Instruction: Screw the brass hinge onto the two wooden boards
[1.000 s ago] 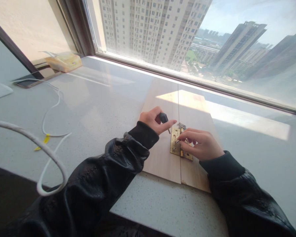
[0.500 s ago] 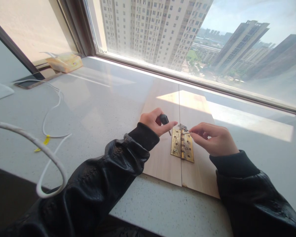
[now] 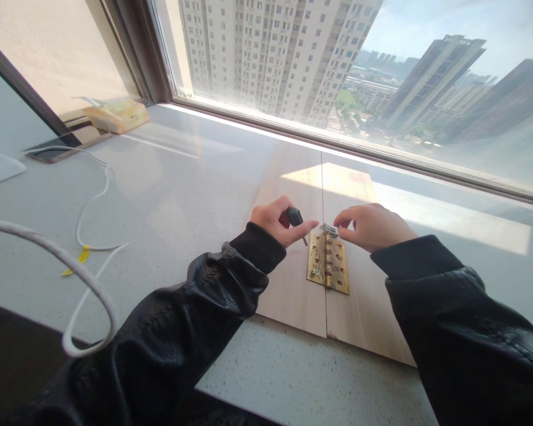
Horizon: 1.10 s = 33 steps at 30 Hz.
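Observation:
My left hand (image 3: 281,222) is closed around the black handle of a screwdriver (image 3: 295,216), its shaft slanting down toward the hinge. A brass-coloured butt hinge (image 3: 318,259) lies flat across the seam between two pale wooden boards (image 3: 293,307), its knuckle along the seam. Several small screws (image 3: 327,229) lie in a loose heap at the hinge's far end. My right hand (image 3: 373,226) hovers just right of that heap, thumb and forefinger slightly apart, with nothing visible between them. The other right fingers are curled and partly hidden.
The boards lie on a speckled white sill (image 3: 169,195) beneath a large window. To the left are a white cable (image 3: 98,296) with a yellow tie (image 3: 82,254), a phone (image 3: 55,152), a white device (image 3: 0,168) and a yellow tissue pack (image 3: 119,115).
My right hand has moved slightly up and left, from the hinge's upper end to the screw heap. The thin screw it pinched no longer shows in its fingers. My left hand is nearly unmoved.

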Each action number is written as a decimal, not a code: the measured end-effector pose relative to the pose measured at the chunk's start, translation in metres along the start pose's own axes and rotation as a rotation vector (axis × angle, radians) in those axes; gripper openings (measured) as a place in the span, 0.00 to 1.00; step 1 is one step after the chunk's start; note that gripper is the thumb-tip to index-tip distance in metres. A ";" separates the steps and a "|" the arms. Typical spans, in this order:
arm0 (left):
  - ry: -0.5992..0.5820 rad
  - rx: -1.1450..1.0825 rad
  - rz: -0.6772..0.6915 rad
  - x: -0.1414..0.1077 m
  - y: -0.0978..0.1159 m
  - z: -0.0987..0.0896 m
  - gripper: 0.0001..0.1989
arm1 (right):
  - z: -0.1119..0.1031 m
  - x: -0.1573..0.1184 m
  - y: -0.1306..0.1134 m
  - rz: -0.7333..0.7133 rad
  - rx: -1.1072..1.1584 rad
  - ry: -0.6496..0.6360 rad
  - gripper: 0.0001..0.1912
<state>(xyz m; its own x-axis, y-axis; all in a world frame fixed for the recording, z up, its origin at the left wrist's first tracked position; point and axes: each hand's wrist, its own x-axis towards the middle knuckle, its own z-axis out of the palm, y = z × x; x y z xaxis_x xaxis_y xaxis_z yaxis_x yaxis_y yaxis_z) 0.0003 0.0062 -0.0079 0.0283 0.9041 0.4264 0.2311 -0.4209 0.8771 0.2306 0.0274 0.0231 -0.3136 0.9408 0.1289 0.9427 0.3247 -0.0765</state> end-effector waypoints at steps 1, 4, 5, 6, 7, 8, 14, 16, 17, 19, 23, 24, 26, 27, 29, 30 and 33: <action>0.001 0.002 0.005 0.000 0.000 0.000 0.22 | 0.000 0.002 -0.004 -0.012 0.013 0.004 0.05; -0.001 0.006 0.015 0.000 0.000 -0.001 0.22 | -0.002 0.000 -0.011 -0.009 0.071 0.077 0.07; -0.011 0.008 0.017 0.001 -0.001 -0.001 0.22 | -0.003 -0.004 -0.012 0.002 0.096 0.115 0.08; -0.021 0.009 0.018 0.001 -0.002 -0.001 0.23 | -0.004 -0.008 -0.014 0.015 0.124 0.154 0.09; -0.026 0.010 0.017 0.002 -0.003 0.000 0.23 | -0.005 -0.014 -0.015 0.032 0.153 0.194 0.08; -0.028 0.011 0.017 0.002 -0.005 0.000 0.22 | -0.005 -0.020 -0.016 0.053 0.182 0.235 0.08; -0.011 -0.027 0.286 0.005 -0.008 0.002 0.17 | 0.011 -0.069 -0.037 0.231 0.320 0.488 0.09; -0.043 -0.063 0.360 0.004 -0.002 0.001 0.14 | 0.018 -0.082 -0.047 0.257 0.343 0.524 0.10; -0.077 -0.086 0.385 0.002 0.002 0.001 0.12 | 0.020 -0.087 -0.051 0.265 0.358 0.530 0.10; -0.119 -0.129 0.452 -0.001 0.010 -0.001 0.11 | 0.023 -0.092 -0.056 0.275 0.390 0.537 0.11; -0.171 -0.223 0.376 -0.007 0.016 -0.002 0.15 | 0.023 -0.093 -0.057 0.290 0.440 0.561 0.12; -0.180 -0.248 0.318 -0.008 0.016 -0.001 0.18 | 0.022 -0.093 -0.057 0.290 0.450 0.562 0.11; -0.201 -0.279 0.236 -0.009 0.013 0.000 0.21 | 0.022 -0.093 -0.058 0.283 0.469 0.560 0.11; -0.205 -0.286 0.225 -0.009 0.012 0.001 0.21 | 0.021 -0.093 -0.060 0.277 0.478 0.558 0.11; -0.204 -0.297 0.258 -0.010 0.010 0.002 0.21 | 0.021 -0.094 -0.063 0.262 0.491 0.554 0.11; -0.197 -0.301 0.287 -0.010 0.009 0.003 0.21 | 0.021 -0.094 -0.064 0.255 0.495 0.552 0.11; -0.165 -0.303 0.372 -0.010 0.007 0.005 0.21 | 0.020 -0.094 -0.067 0.237 0.503 0.549 0.10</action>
<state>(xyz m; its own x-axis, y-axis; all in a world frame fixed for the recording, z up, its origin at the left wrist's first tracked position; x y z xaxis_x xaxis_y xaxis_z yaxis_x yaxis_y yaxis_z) 0.0063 -0.0051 -0.0071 0.2138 0.6779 0.7033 -0.1156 -0.6974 0.7073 0.1941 -0.0807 -0.0040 0.1145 0.8504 0.5136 0.7717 0.2494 -0.5851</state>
